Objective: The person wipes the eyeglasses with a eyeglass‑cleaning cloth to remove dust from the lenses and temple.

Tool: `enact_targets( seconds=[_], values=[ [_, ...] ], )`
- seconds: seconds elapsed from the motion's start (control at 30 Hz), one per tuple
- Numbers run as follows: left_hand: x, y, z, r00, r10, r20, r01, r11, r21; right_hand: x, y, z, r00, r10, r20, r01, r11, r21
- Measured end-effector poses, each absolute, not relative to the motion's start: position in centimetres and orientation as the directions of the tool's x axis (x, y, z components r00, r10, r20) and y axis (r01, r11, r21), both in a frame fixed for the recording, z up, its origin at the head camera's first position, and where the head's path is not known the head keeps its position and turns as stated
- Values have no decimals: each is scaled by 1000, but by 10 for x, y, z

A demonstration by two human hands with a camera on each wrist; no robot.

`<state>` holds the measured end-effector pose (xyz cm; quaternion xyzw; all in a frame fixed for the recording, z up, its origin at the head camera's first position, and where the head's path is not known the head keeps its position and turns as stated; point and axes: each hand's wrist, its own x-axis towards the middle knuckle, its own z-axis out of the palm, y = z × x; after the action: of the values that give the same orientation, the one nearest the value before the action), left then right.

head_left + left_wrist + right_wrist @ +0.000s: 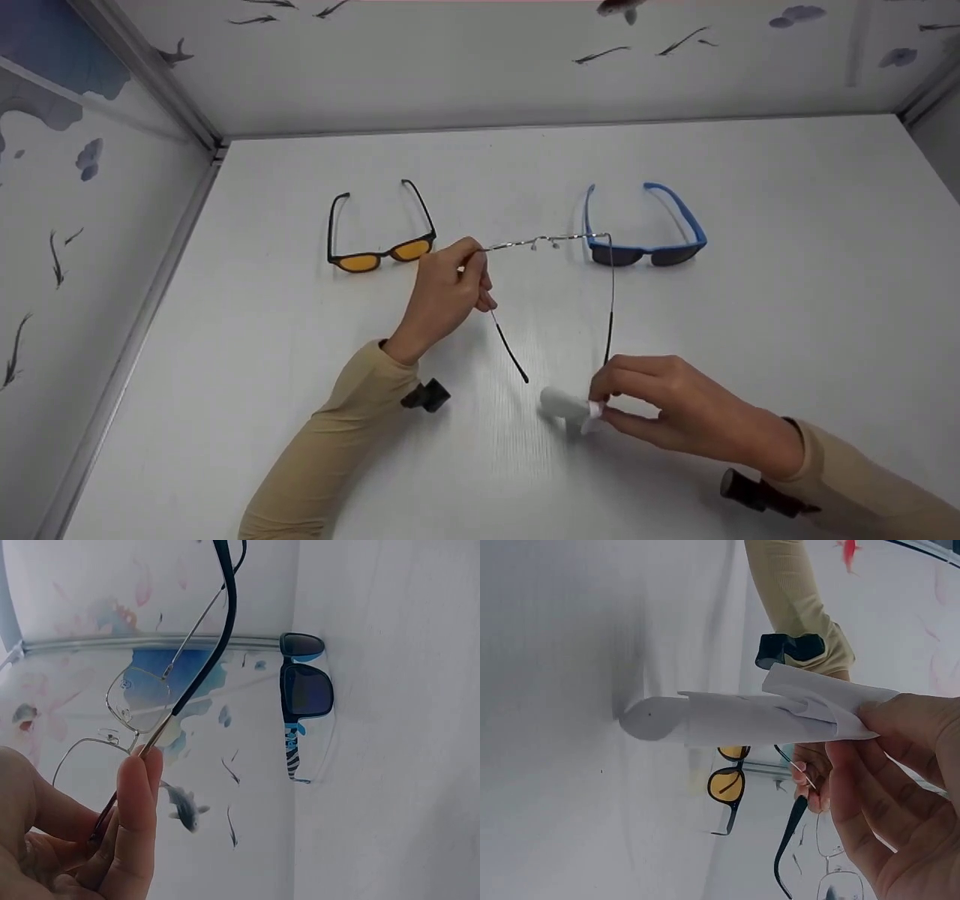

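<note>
My left hand grips thin metal-rimmed eyeglasses near one hinge, thumb and fingers pinching the temple. The clear lenses face away, and both dark-tipped temples point back toward me; one dark tip crosses the left wrist view. Lower on the right, my right hand pinches a folded white paper-like sheet between thumb and fingers. Its loose, rounded end sticks out to the left over the table. The far temple's tip overlaps the right fingertips in the head view.
Black-framed glasses with orange lenses lie with temples spread, behind my left hand. Blue sunglasses with dark lenses lie at back right. The white table meets printed panels at the back and left.
</note>
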<state>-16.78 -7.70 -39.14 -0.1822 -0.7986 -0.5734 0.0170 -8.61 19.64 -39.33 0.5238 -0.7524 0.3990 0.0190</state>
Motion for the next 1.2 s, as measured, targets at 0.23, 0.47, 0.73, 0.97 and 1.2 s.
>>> enact_targets(
  seconds=[0.23,0.47,0.73,0.97,1.2],
  values=[
    [-167,-76,-390,-929,275,247,324,280,904,-99,193,-387,-471,-738,482,-835,197,-514],
    [-167,-75,-389,-927,278,252,330,285,900,-109,201,-384,-520,-710,475,-835,304,-459],
    [-163,-75,-385,-920,304,248,337,288,896,-116,210,-382,-562,-686,463,-825,424,-372],
    [-159,-74,-384,-917,330,225,324,284,902,-128,217,-381,-505,-673,540,-850,495,-178],
    [-156,-71,-385,-907,363,213,331,303,894,-143,222,-379,-452,-651,610,-850,523,-71]
  ],
)
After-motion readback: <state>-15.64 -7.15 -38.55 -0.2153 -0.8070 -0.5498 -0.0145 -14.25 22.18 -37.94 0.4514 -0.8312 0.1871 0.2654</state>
